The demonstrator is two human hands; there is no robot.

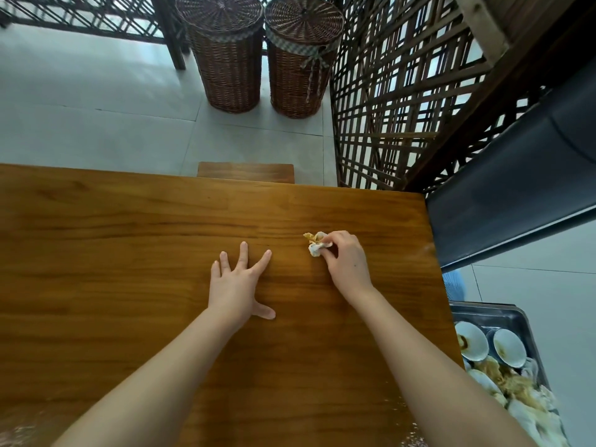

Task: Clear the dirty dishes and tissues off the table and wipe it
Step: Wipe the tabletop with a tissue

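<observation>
A crumpled white tissue [314,242] with yellow-brown stains lies on the wooden table [129,237], right of centre. My right hand [346,259] pinches it with curled fingers. My left hand [237,282] rests flat on the tabletop, fingers spread, a little to the left of the tissue. Below the table's right edge, a grey tray [519,321] holds several dirty white dishes [472,341] and used tissues.
A wooden stool [245,171] sits tucked at the table's far edge. Two lidded wicker baskets [225,53] stand on the tiled floor beyond. A dark lattice screen [396,101] and a dark padded seat [516,195] border the right side.
</observation>
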